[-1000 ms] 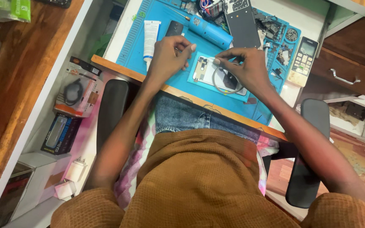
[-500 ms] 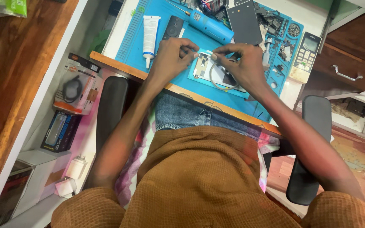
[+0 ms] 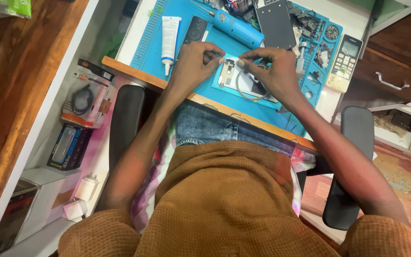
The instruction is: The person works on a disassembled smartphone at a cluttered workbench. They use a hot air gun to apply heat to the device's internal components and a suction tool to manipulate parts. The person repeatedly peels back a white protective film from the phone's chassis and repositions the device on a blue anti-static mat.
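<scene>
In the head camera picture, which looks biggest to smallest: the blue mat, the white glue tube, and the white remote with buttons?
1. Blue mat, by far the largest.
2. and 3. White tube and white remote look about alike in length, so I won't rank them; the remote looks a bit wider.
</scene>
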